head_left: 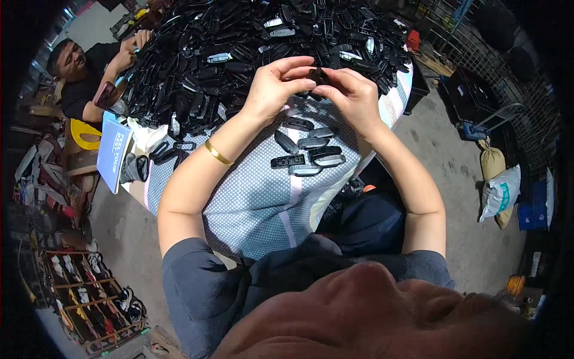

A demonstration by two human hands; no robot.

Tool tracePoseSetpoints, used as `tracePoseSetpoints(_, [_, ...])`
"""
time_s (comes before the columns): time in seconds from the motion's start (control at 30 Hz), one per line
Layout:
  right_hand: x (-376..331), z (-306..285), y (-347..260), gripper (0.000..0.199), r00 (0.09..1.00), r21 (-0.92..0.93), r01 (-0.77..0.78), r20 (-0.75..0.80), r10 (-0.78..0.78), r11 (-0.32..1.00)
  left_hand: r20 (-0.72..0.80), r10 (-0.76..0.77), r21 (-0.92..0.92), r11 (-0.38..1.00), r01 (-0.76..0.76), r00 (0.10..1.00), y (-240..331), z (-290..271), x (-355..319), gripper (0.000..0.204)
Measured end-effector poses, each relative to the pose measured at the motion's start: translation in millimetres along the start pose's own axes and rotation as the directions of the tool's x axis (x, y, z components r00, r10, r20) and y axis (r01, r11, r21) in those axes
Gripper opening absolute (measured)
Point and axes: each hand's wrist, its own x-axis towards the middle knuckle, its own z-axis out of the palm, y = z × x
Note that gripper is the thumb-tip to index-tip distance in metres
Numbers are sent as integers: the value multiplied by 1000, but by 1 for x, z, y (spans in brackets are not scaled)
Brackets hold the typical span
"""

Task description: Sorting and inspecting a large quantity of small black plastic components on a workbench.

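Between the fingertips of both hands is a small black plastic piece, mostly hidden by the fingers. My left hand, with a gold bangle on the wrist, pinches it from the left. From the right, my right hand pinches it with thumb and fingers. Just below the hands, several finished-looking black oval plastic parts lie in a loose group on the patterned cloth. One of them, a ribbed black part, shows an open inner side. Beyond my hands spreads a large heap of similar black parts.
A blue booklet stands at the table's left edge beside crumpled white material. Across the far left, another person works at the heap. Shelving with shoes is at lower left; sacks stand on the floor at right.
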Motion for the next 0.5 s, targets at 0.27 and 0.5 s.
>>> tracePoseSetpoints(0.27, [0,-5,0,26,996,19,17,86,-19,1000,33,23,109,994,-26,999,3,-2,1,44])
tracePoseSetpoints(0.5, [-5,3,-4,32,972,-289,227,5,-236,930,-22,57,48,997,-56,998,-1,7,-4,45])
